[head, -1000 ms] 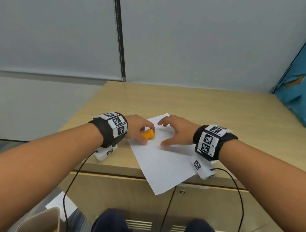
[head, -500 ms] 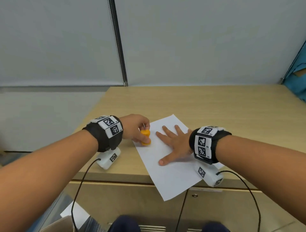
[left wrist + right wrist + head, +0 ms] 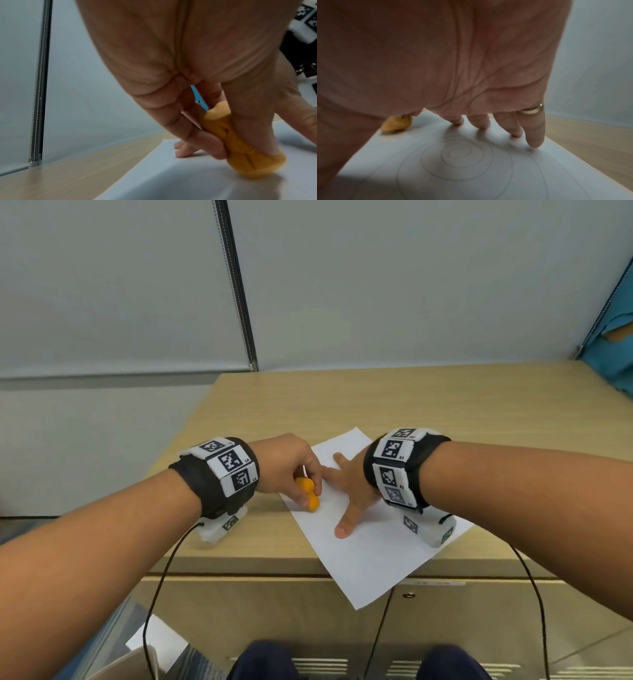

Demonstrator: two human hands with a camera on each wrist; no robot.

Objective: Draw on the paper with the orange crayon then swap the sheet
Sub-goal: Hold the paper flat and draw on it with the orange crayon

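Note:
A white sheet of paper point(image 3: 373, 556) lies askew on the wooden desk point(image 3: 428, 405), one corner hanging over the front edge. My left hand point(image 3: 291, 467) grips a chunky orange crayon point(image 3: 307, 498) with its lower end down on the sheet's left part. In the left wrist view the fingers and thumb wrap the crayon point(image 3: 240, 147), whose tip touches the paper point(image 3: 188, 186). My right hand point(image 3: 352, 491) lies flat on the sheet, fingers spread. The right wrist view shows its fingertips point(image 3: 534, 143) on the paper point(image 3: 539, 180), a faint grey spiral point(image 3: 458, 151) under the palm, and the crayon point(image 3: 397, 123).
A grey wall with a vertical metal strip point(image 3: 239, 285) stands behind the desk. Something blue point(image 3: 613, 350) leans at the far right. Cabinet doors point(image 3: 274, 618) sit below the desk edge. Loose paper point(image 3: 161, 642) lies on the floor at lower left. Cables hang from both wrist cameras.
My right hand went from hovering with curled fingers to lying flat and spread on the sheet. The left hand tilted the crayon upright, then slid it slightly toward me.

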